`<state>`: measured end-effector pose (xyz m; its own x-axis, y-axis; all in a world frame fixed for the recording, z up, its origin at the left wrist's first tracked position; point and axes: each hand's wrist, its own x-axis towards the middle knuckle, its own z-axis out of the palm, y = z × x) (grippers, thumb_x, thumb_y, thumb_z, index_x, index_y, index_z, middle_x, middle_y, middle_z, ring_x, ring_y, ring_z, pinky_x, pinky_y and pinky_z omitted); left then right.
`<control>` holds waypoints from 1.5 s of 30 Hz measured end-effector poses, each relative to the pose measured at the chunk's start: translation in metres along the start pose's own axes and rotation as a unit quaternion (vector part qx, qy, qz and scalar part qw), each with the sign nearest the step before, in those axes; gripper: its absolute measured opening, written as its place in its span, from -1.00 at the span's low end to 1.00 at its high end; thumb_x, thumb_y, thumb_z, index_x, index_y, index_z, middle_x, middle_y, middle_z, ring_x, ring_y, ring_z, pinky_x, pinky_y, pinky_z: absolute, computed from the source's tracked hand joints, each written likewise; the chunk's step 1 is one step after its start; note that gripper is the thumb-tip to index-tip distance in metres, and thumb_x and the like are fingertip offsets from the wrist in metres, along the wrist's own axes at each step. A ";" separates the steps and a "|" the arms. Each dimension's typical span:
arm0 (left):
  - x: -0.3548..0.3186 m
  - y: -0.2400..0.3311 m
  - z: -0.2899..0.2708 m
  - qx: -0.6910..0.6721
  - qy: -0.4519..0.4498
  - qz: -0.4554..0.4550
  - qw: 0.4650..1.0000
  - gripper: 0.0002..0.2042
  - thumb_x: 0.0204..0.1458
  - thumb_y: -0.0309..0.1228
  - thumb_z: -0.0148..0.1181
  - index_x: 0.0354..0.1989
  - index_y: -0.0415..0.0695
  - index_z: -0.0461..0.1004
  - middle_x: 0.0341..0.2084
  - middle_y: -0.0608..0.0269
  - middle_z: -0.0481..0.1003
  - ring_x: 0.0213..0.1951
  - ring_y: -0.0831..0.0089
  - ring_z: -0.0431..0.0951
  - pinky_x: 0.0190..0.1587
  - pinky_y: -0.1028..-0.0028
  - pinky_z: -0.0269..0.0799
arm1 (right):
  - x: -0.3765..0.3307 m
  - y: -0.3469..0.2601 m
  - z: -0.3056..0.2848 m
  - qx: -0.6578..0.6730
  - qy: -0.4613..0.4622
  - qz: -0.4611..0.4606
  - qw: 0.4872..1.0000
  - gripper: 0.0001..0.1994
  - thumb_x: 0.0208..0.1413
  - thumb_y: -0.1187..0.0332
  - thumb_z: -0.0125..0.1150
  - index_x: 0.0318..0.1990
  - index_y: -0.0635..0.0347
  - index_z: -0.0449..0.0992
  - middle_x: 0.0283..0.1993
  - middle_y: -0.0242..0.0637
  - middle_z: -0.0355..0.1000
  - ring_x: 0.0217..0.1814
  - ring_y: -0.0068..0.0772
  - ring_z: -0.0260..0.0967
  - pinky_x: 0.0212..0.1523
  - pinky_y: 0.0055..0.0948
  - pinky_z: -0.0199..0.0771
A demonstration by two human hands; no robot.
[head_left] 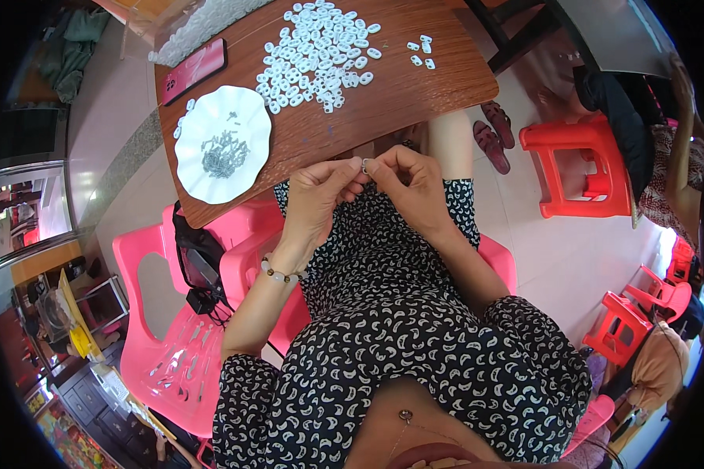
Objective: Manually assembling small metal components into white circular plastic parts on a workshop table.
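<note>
My left hand (321, 191) and my right hand (411, 191) meet above my lap, just off the near edge of the wooden table (414, 94). Between their pinched fingertips sits a small white plastic piece (364, 166), mostly covered by the fingers. Whether a metal part is in it, I cannot make out. On the tabletop lies a heap of small white oval pieces with holes (313, 51). A white plate with a wavy rim (192, 184) stands left of my hands, holding a pile of small grey metal parts (224, 154).
A pink phone (195, 72) lies beyond the plate, by a mass of white pieces (211, 27). Several loose pieces (422, 51) lie at the table's right. A pink chair (145, 344) with a black bag (199, 258) stands left; a red stool (579, 168) and another person (673, 180) are right.
</note>
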<state>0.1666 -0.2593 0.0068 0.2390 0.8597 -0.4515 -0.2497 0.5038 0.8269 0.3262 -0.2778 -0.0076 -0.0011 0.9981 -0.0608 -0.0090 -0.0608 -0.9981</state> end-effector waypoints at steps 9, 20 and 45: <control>0.007 0.002 0.004 -0.028 -0.012 -0.030 0.999 -0.76 0.10 -0.29 0.14 -0.28 -0.25 0.55 -0.45 0.26 0.55 -0.48 0.64 0.46 -0.41 0.68 0.36 | 0.009 0.007 -0.003 0.064 0.023 0.008 0.998 -0.86 0.08 0.39 0.20 -0.43 0.28 0.49 -0.54 -0.49 0.42 -0.52 -0.80 0.25 -0.51 -0.73 0.23; 0.079 0.038 0.023 0.496 0.107 0.334 0.795 -0.85 -0.06 -0.38 0.19 -0.32 -0.15 0.54 -0.49 0.12 0.46 -0.50 0.30 0.47 -0.40 0.36 0.38 | 0.011 -0.006 -0.030 0.153 0.066 0.027 0.986 -0.85 0.10 0.36 0.18 -0.44 0.23 0.50 -0.57 -0.58 0.32 -0.52 -0.82 0.15 -0.47 -0.75 0.08; 0.062 0.043 0.023 -0.126 -0.037 0.052 0.990 -0.79 0.06 -0.51 0.11 -0.12 -0.27 0.42 -0.29 0.20 0.52 -0.29 0.50 0.52 -0.18 0.57 0.46 | 0.023 -0.022 -0.014 0.298 0.042 0.036 0.953 -0.87 0.16 0.33 0.09 -0.32 0.19 0.47 -0.48 -0.51 0.37 -0.49 -0.76 0.23 -0.47 -0.74 0.17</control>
<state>0.1923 -0.1864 0.0220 0.2654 0.9039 -0.3355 -0.4996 0.4266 0.7540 0.3407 -0.2531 0.0131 0.0573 0.9862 -0.1555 -0.5775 -0.0943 -0.8109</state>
